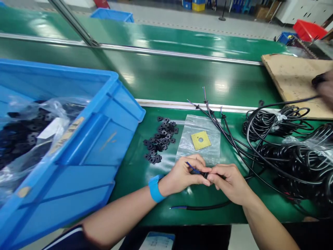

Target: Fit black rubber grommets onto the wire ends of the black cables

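My left hand [183, 174], with a blue band at the wrist, pinches a small black part [205, 174] near the end of a black cable. Blue wire [192, 167] sticks out from that end over my left fingers. My right hand [230, 180] grips the cable just beside it, fingertips touching those of my left hand. Ahead of them a yellow square plate with a round hole [205, 140] lies on a clear plastic bag [183, 147]. Left of the bag is a loose pile of small black parts [163, 135].
A large blue bin [104, 139] with bagged black parts stands at the left. Coiled black cables [291, 163] fill the right side. Several cable ends lie beyond my hands. Another person's hand [326, 86] is over a cardboard sheet [293, 76].
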`<state>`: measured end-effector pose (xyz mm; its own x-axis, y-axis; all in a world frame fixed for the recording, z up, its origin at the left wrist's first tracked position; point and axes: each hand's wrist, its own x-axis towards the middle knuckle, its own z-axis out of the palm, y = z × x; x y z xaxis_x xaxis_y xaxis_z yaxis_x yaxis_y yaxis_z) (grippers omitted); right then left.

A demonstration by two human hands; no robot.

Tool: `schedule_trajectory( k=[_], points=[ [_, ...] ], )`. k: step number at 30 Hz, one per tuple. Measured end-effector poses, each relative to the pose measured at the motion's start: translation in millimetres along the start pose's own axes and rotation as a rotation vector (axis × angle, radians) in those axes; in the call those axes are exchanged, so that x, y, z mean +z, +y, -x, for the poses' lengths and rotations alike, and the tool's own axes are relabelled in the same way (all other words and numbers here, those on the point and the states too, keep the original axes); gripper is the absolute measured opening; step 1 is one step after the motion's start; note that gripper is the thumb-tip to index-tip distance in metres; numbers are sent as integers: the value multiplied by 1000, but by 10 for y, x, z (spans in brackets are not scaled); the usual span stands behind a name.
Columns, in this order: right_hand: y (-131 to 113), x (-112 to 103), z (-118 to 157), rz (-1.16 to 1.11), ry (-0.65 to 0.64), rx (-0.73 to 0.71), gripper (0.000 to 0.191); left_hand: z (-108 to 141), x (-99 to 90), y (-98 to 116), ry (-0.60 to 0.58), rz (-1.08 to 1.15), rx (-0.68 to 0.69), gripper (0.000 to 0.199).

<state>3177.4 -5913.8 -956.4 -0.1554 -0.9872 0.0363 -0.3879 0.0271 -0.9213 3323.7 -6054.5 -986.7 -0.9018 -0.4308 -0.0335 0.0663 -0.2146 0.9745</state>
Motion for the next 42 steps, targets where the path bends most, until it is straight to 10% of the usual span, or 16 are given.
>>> schedule_trajectory(
  k=[8,25,35,42],
  points=[
    [39,43,-21,357,350,-212,9,-7,-8,15,113,114,-63,49],
    [107,133,-8,542,363,-402,12,36,-3,57,176,47,-49,20],
    [130,158,-1,629,415,-357,14,40,-59,70,162,66,-83,41],
    [100,113,1,538,546,-214,11,31,-274,86,616,131,86,40]
  ],
)
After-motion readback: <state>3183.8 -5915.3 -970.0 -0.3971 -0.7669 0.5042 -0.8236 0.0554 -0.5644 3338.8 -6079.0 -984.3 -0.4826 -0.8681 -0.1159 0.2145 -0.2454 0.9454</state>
